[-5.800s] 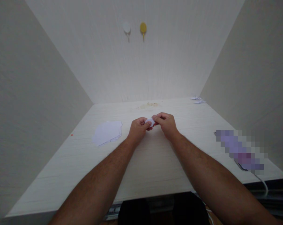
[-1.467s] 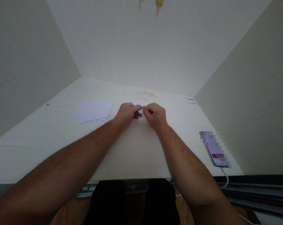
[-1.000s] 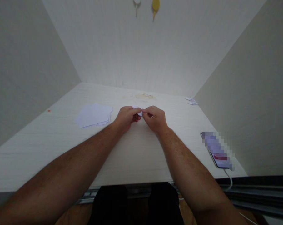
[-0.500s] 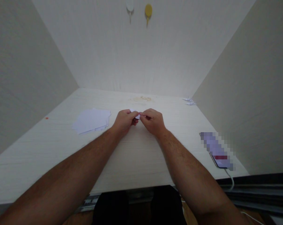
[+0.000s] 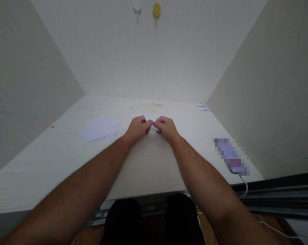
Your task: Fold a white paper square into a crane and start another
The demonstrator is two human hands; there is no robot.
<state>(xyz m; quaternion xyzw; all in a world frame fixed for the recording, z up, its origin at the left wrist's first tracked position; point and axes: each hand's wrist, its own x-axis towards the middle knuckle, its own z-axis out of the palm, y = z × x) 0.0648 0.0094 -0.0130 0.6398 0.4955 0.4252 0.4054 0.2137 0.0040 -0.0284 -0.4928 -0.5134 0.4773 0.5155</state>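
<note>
Right now both arms reach straight out over the white desk (image 5: 149, 170), and they come together in a point near the middle. The left hand (image 5: 137, 128) and the right hand (image 5: 166, 128) are side by side, knuckles up, fingers curled in. Between them they pinch a small folded white paper (image 5: 151, 121). Only a little bit of it peeks out above the fingertips, so I cannot tell its shape. Both hands are closed on it, thumbs and fingers squeezing from each side. The hands sit low, just over the desk; I cannot tell if they touch it.

To the left, near the left hand, lies a flat pile of white paper sheets (image 5: 100, 128). Far back in the right corner sits a tiny folded paper shape (image 5: 202, 107). On the right, well apart from the hands, a phone (image 5: 232, 157) lies near the desk's edge with a white cable (image 5: 244, 185) going off it. Two small hooks, one white (image 5: 137, 10) and one yellow (image 5: 156, 11), stick to the back wall.
</note>
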